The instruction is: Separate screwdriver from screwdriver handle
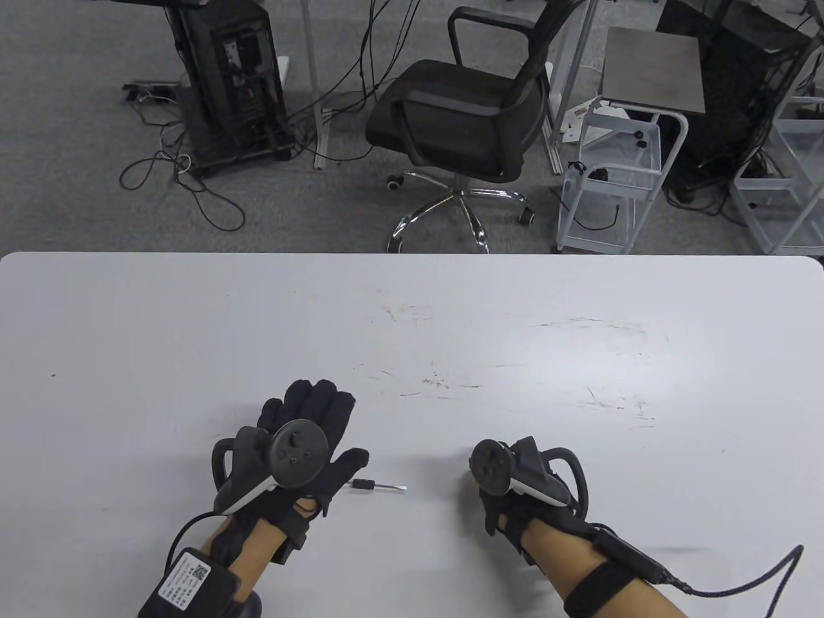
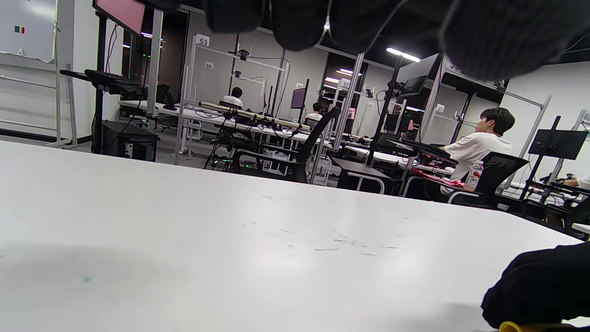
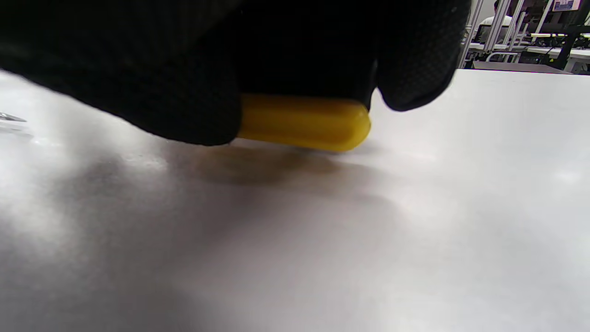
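Clamped in my right hand (image 1: 499,479), the yellow screwdriver handle (image 3: 304,122) sits low over the counter (image 1: 412,309), close to its near edge; that grip is curled tight round it. My left hand (image 1: 302,438) lies spread, fingers apart, holding nothing. Just beside its thumb, the bare screwdriver shaft (image 1: 378,486) lies flat on the counter between my two hands, well apart from the handle.
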{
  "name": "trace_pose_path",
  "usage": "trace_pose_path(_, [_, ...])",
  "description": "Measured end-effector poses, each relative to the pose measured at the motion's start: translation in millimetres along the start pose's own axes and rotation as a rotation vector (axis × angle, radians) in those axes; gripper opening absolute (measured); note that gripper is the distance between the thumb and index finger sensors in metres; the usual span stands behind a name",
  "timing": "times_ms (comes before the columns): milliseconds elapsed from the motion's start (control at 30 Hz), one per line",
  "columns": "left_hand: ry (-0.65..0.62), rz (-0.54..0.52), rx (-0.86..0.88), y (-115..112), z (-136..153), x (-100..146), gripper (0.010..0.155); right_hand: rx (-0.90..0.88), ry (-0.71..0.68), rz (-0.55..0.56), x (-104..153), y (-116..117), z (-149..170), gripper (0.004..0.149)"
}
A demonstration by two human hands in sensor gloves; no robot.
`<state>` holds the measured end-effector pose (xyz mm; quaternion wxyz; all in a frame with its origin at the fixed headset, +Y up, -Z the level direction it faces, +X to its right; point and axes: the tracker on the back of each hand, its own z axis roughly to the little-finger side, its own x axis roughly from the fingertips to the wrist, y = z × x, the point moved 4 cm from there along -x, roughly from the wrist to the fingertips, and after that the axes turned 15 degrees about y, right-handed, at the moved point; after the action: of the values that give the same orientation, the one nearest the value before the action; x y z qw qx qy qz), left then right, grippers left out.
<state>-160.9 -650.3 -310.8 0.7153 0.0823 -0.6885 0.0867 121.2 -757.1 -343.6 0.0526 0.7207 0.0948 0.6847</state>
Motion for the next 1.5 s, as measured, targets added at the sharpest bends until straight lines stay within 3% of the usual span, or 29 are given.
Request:
trace_pose_path(533, [0.011,0.007,-0.004,2,2,-1,0.081,0.027,0.009,-0.009,-1,4,1,0.053])
trace_pose_path(733, [0.011,0.010,-0.008,2,2,-1,0.081,-0.054,-0.006,0.055,11,-27,3,0.060])
trace_pose_path(833, [0.012,0.011,-0.006,2,3,-1,0.081,-0.159,-0.042,0.226,26,-63,9,0.063])
trace_pose_path(967, [0.013,0.016,-0.009,1,3,-2,0.082,-0.274,-0.093,0.365,39,-86,17,0.074])
trace_pose_path(1500, [0.013,0.040,-0.030,-11,8,-10,0.089,-0.249,-0.119,0.343,38,-86,18,0.093])
